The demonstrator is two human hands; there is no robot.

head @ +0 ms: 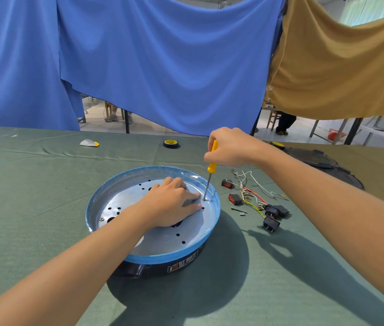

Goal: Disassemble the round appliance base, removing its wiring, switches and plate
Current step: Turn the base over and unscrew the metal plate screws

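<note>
Now the round appliance base (153, 252) is sitting near the middle of the bench (33, 196), its plate (162, 238) still inside. The left hand (172, 205) is lying flat across the plate; the right hand (231, 147) is gripping a yellow screwdriver (212, 165) with its tip on a rim screw. Wiring (249, 191) and switches (272, 215) are already lying loose beside the base, so only the plate seems left.

I sit at a work table (45, 196) draped in green cloth, in what looks like a large workshop hall split into booths. A blue sheet (162, 67) and a tan sheet (339, 78) hang as dividers. Under them I see pale hard floor (153, 125), a wooden stool (271, 120), metal table legs (314, 128) and someone's shoes (111, 118). A tape roll (171, 143) and a yellow screwdriver (212, 166) are the tools here.
</note>
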